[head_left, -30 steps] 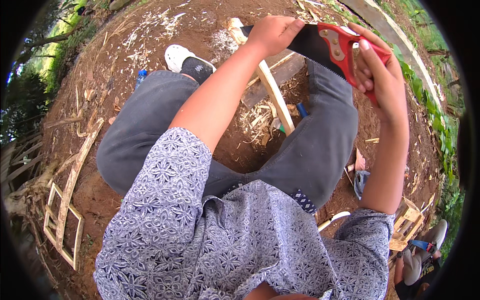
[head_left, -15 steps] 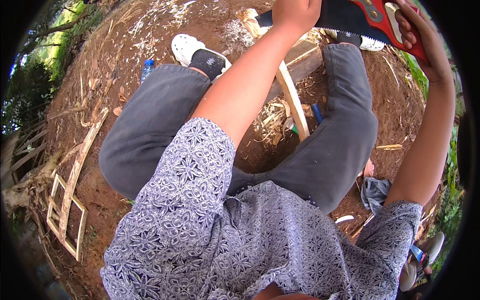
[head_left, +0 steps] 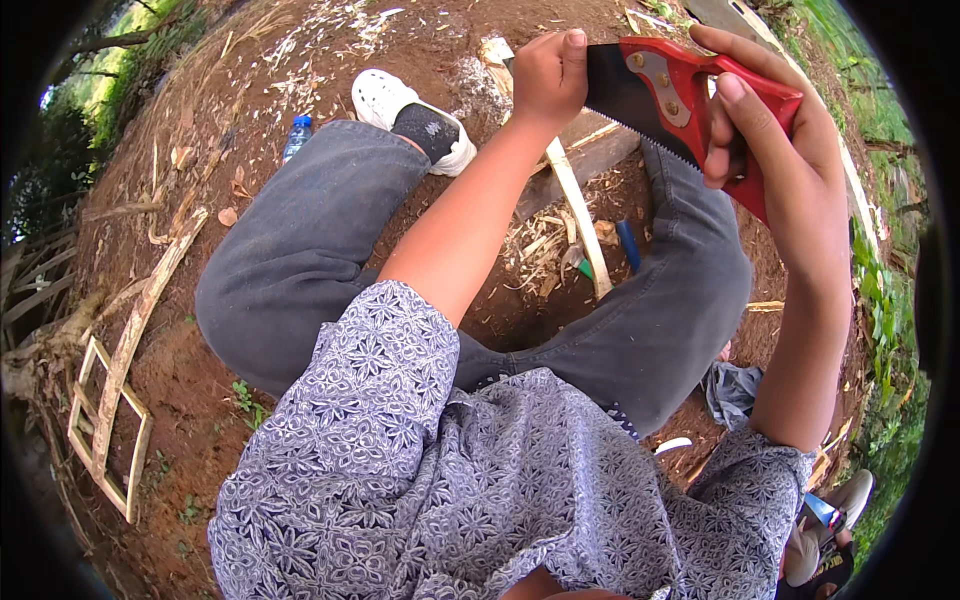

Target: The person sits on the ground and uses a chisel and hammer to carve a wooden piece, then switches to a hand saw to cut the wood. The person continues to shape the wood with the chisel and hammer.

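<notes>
My right hand [head_left: 790, 150] is wrapped around the red handle of a handsaw [head_left: 655, 95], held up at the upper right. The dark blade runs leftward, teeth facing down, into my left hand [head_left: 550, 85]. That hand is closed with its thumb upward, and a dark tip shows just past it; the fingers' exact hold on the blade is hidden. Below my left wrist, a pale curved wood strip [head_left: 572, 205] slants down between my legs. It passes a thick wooden block [head_left: 590, 155], with its lower end by my right thigh.
Wood shavings [head_left: 535, 245], a blue cylindrical object [head_left: 628, 245] and a green piece lie between my legs. A blue-capped bottle [head_left: 297, 135] stands beyond my left knee. At left, a wooden frame [head_left: 140, 440] lies with a long stick. A grey plastic bag [head_left: 732, 392] sits at right, near another person's shoe [head_left: 850, 497].
My right hand and the saw handle have come lower and to the left. My left hand has also shifted down and left, still closed at the blade. My view has tilted slightly.
</notes>
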{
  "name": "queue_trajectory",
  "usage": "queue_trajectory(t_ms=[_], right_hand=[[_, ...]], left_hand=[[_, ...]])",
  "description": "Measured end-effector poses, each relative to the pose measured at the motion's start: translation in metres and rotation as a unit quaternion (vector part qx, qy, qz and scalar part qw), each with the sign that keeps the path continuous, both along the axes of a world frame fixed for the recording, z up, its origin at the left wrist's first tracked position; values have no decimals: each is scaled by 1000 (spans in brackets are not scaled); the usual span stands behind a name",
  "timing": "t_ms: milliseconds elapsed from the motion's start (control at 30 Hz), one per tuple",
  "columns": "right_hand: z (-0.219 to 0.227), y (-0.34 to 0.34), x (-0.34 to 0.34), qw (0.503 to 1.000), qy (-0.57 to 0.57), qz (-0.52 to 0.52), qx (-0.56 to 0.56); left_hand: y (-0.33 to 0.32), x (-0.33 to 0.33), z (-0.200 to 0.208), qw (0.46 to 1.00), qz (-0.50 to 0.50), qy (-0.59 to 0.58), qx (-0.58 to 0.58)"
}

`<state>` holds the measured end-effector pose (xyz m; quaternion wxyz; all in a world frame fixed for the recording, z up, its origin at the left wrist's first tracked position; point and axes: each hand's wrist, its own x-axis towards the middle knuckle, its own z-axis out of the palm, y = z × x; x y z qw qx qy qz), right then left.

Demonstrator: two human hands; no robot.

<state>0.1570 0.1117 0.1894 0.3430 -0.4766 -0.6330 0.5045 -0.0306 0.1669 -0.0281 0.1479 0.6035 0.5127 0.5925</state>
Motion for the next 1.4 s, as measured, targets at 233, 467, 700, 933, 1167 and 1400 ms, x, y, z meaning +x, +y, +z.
queue_trajectory(t_ms=[233,467,700,933,1167,1400], right_hand=[[11,-19,-9,997,-53,45,-40],[25,-37,-58,996,-80,22,-26],[20,4,-72,996,-52,68,-34],[20,-8,-71,995,-62,46,-57],[-7,-75,-45,992,-81,-10,-98],[-10,-118,-82,984,-138,-68,-93]], left_hand=[[-8,1,-16,975,42,-188,-106],[-7,-2,-9,949,40,-309,-34],[5,-22,1,931,105,-339,-81],[-20,-50,-21,963,49,-224,-141],[-52,-23,-19,987,119,-103,-34],[-113,-24,-58,910,273,-168,-261]])
